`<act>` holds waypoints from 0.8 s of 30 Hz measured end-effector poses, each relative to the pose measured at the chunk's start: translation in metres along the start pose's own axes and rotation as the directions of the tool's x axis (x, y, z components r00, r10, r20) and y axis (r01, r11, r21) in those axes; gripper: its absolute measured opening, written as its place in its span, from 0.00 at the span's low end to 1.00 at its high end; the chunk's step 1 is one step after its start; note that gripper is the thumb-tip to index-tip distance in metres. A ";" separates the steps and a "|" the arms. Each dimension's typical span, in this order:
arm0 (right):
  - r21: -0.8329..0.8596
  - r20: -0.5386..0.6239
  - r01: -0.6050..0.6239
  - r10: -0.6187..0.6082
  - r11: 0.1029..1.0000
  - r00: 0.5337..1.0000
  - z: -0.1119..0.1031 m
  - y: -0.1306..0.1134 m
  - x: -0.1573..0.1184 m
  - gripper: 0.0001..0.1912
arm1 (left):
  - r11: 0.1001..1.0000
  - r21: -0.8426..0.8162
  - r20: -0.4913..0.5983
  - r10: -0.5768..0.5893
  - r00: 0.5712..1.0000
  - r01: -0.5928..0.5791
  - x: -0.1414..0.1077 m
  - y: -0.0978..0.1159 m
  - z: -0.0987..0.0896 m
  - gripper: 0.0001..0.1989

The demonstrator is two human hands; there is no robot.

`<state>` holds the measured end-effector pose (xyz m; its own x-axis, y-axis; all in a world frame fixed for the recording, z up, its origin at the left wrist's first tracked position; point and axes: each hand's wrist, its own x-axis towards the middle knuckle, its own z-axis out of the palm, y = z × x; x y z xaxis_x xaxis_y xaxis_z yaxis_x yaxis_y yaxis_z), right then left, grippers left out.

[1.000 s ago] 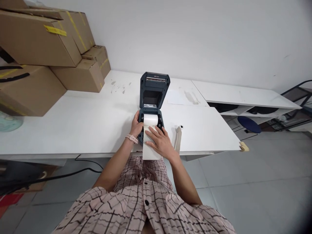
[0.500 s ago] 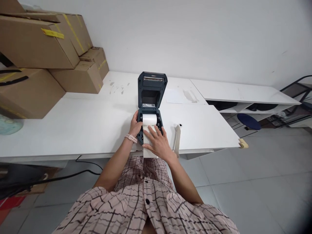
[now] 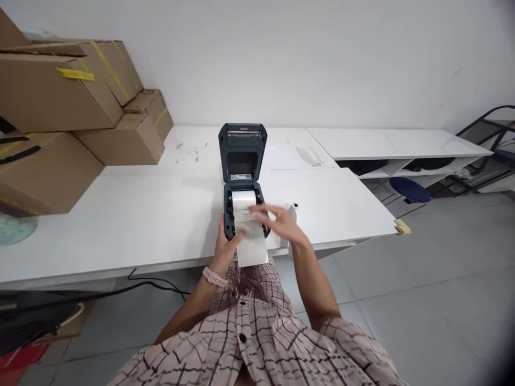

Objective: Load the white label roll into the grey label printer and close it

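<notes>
This looks like an office or packing room. Taped cardboard boxes (image 3: 52, 94) are piled on a white desk (image 3: 161, 214) with an open label printer (image 3: 243, 184); a blue stool (image 3: 410, 189) stands by open shelves (image 3: 392, 169)

At the centre of the frame, the printer (image 3: 243, 150) is showing a dark slate blue-grey, while the paper roll (image 3: 243, 198) in it is gleaming white and the strip (image 3: 251, 252) below is looking off-white, faintly creamy. The table (image 3: 161, 214) is spreading white across the middle, with blotchy patches (image 3: 309, 156) turning grey. At the bottom, the shirt (image 3: 193, 343) and trousers (image 3: 257, 279) are displaying a black check on pale pink, and the wristband (image 3: 214, 277) is appearing plain pale pink. At upper left, boxes (image 3: 60, 102) are showing brown, with tape (image 3: 75, 74) striping them yellow. At right, the stool seat (image 3: 409, 188) is standing out deep blue against the floor (image 3: 402, 279), which is looking grey.
</notes>
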<state>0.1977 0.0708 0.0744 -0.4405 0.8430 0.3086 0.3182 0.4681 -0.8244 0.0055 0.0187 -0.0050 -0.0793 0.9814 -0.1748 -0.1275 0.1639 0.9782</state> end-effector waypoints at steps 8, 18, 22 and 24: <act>0.238 -0.326 0.005 0.075 0.971 0.942 -0.071 0.008 0.193 0.43 | 1.000 0.022 0.025 -0.020 0.999 0.019 0.000 0.008 -0.002 0.55; 0.189 -0.501 0.087 0.020 0.978 0.865 -0.002 -0.014 0.040 0.18 | 0.999 -0.041 0.005 -0.007 1.000 0.008 -0.002 0.012 -0.012 0.49; 0.397 -0.472 -0.101 0.298 0.912 0.830 0.037 0.013 -0.014 0.25 | 0.999 -0.021 -0.095 0.041 0.995 -0.044 0.004 0.029 -0.013 0.48; 0.595 -0.360 -0.200 0.480 0.779 0.800 0.049 0.029 -0.022 0.38 | 0.999 -0.017 -0.083 0.033 0.996 -0.034 0.010 0.035 -0.010 0.49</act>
<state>0.1760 0.0530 0.0206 0.1026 0.9945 0.0215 -0.1635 0.0382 -0.9858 -0.0092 0.0329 0.0263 -0.1657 0.9745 -0.1516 -0.1416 0.1286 0.9815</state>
